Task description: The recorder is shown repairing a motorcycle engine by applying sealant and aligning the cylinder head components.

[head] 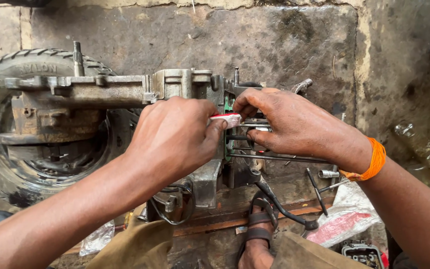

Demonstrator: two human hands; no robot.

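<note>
Left hand (175, 137): grip clenched on the near end of a small red-and-white tube (226, 119), thumb and fingers pinching it. Tube: long axis roughly level, running left to right, its far end pointing at the right hand (294, 127) (both hands meet at it, the left carrying most of it). Right hand: fingertips touching the tube's tip and closed about it, over the green gasket (229, 107) on the engine case (125, 92). Studs (274, 157): run rightward under the right palm. Tyre (6, 124): behind the case, left. Foot in sandal (257, 239): below.
</note>
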